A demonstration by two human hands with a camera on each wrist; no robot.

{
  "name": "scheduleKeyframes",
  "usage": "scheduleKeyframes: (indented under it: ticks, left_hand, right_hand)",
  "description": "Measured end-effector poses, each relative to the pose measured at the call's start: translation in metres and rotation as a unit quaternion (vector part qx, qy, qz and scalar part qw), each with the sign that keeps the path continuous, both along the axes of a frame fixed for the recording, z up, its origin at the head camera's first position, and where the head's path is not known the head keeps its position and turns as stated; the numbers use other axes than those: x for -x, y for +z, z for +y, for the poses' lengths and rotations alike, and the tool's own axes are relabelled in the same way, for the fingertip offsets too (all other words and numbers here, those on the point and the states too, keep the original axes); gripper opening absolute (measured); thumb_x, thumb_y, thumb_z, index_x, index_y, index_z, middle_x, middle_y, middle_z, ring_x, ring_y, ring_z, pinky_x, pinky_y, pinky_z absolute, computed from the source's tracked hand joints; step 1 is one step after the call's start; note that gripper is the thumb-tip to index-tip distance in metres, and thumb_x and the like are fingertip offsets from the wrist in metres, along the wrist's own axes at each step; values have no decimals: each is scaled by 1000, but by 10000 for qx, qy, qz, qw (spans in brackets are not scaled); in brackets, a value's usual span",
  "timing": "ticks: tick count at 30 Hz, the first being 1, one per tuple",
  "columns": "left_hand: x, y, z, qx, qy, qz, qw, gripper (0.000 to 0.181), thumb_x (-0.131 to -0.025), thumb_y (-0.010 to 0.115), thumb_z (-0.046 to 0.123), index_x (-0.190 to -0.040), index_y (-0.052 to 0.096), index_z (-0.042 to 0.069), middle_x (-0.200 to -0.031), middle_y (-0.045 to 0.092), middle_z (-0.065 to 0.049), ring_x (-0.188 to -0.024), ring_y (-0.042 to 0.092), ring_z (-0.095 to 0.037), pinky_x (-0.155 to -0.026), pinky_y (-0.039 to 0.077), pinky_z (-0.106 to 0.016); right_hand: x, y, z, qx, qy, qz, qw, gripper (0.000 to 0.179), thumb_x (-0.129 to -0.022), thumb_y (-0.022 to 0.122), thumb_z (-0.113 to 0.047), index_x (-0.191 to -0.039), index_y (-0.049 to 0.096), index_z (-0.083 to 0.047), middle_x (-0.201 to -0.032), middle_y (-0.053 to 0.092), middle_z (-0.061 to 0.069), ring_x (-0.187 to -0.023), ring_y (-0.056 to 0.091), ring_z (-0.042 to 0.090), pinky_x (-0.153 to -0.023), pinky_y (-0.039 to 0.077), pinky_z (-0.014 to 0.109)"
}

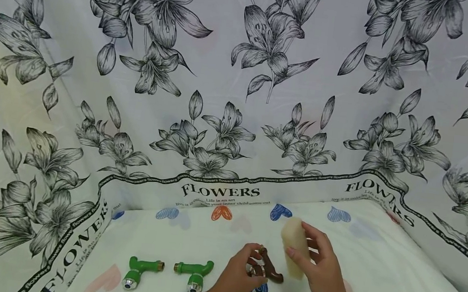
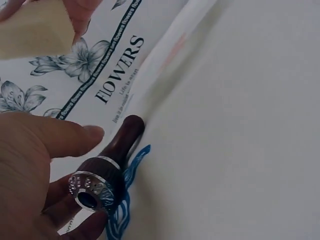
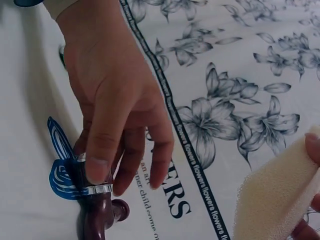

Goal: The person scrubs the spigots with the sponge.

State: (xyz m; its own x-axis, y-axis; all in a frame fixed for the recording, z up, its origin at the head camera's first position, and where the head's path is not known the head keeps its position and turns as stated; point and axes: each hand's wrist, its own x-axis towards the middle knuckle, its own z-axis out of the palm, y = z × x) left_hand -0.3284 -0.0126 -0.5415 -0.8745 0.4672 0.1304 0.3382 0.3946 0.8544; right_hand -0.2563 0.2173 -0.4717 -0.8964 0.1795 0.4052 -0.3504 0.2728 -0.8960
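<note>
Left hand (image 1: 236,274) curled round a brown tap (image 1: 267,271), thumb and fingers pinching its silver-ringed end (image 2: 92,187); tap resting on the desk (image 1: 395,277) near the front edge, over a blue heart print (image 1: 262,289). Right hand (image 1: 323,269) just beside the tap, fingers clasping a pale yellow sponge (image 1: 294,250), sponge raised above the cloth and close to the tap's far side. Two green taps (image 1: 141,272) (image 1: 194,273) lying side by side towards the front left corner, well apart from both hands. Flowered cloth (image 1: 222,92) rising behind the desk's back edge.
</note>
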Motion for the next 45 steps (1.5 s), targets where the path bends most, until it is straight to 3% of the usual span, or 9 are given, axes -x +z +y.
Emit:
scheduleKeyframes:
  ticks: [4, 10, 13, 16, 20, 26, 31, 35, 45]
  left_hand:
    - [1, -11, 3, 520, 118, 103, 9985, 73, -84, 97, 13, -145, 58, 15, -115, 64, 11, -106, 61, -8, -97, 57, -42]
    - [4, -12, -1, 641, 177, 184, 9976, 64, -87, 93, 10, -142, 60, 16, -107, 63, 14, -96, 60, -6, -87, 56, -37]
    - [5, -6, -5, 266, 223, 130, 9993, 57, -92, 90, 11, -141, 61, 18, -113, 65, 12, -98, 64, -7, -85, 58, -34]
    - [5, 4, -8, -456, 263, -193, 9984, 46, -95, 87, 12, -136, 65, 17, -114, 68, 6, -98, 68, -12, -82, 61, -31]
    - [3, 24, -13, -1471, 281, -531, 9873, 35, -98, 84, 11, -130, 71, 14, -116, 73, -1, -100, 70, -21, -81, 61, -30]
    - [-1, 56, -22, -2427, 427, -561, 9675, 34, -101, 80, 11, -134, 74, 13, -125, 73, -9, -107, 73, -27, -84, 63, -33]
    - [-6, 77, -29, -2796, 469, -403, 9581, 35, -101, 80, 11, -136, 75, 14, -128, 72, -13, -112, 72, -29, -91, 64, -37]
    - [-12, 87, -30, -3011, 461, -325, 9519, 35, -100, 80, 9, -136, 76, 12, -128, 74, -14, -116, 72, -31, -95, 63, -38]
    - [-19, 87, -37, -2996, 468, -319, 9524, 35, -98, 82, 8, -133, 77, 10, -130, 74, -13, -112, 71, -29, -95, 63, -36]
  right_hand:
    - [0, -2, -1, -24, 44, 12, 10000, 65, -99, 84, -17, -157, 55, -13, -142, 56, 9, -119, 59, 27, -93, 57, 26]
    - [2, -5, -3, -8, 35, -116, 9999, 65, -99, 85, -18, -156, 55, -12, -142, 56, 9, -120, 58, 27, -95, 56, 26]
    - [3, -6, -5, 42, 83, -273, 9996, 66, -99, 85, -21, -157, 55, -12, -143, 56, 9, -121, 57, 27, -96, 56, 27]
    - [4, -8, -8, 60, 138, -467, 9988, 68, -99, 85, -25, -158, 53, -14, -144, 55, 9, -122, 57, 27, -96, 56, 29]
    - [5, -12, -14, 59, 239, -596, 9979, 69, -99, 85, -28, -158, 53, -16, -146, 54, 9, -124, 57, 28, -97, 56, 31]
    - [4, -14, -32, 53, 497, -639, 9967, 67, -98, 86, -31, -157, 56, -19, -145, 56, 5, -125, 56, 25, -101, 55, 34]
    - [0, -6, -50, 200, 893, -732, 9931, 66, -96, 88, -30, -154, 58, -24, -143, 57, 1, -124, 56, 25, -103, 54, 38]
    - [-5, 0, -60, 300, 1083, -748, 9908, 67, -93, 91, -27, -153, 59, -27, -140, 58, -1, -122, 56, 26, -101, 54, 38]
    - [-3, -2, -66, 300, 1049, -915, 9898, 68, -92, 91, -29, -152, 59, -25, -142, 58, -1, -122, 56, 23, -100, 54, 39]
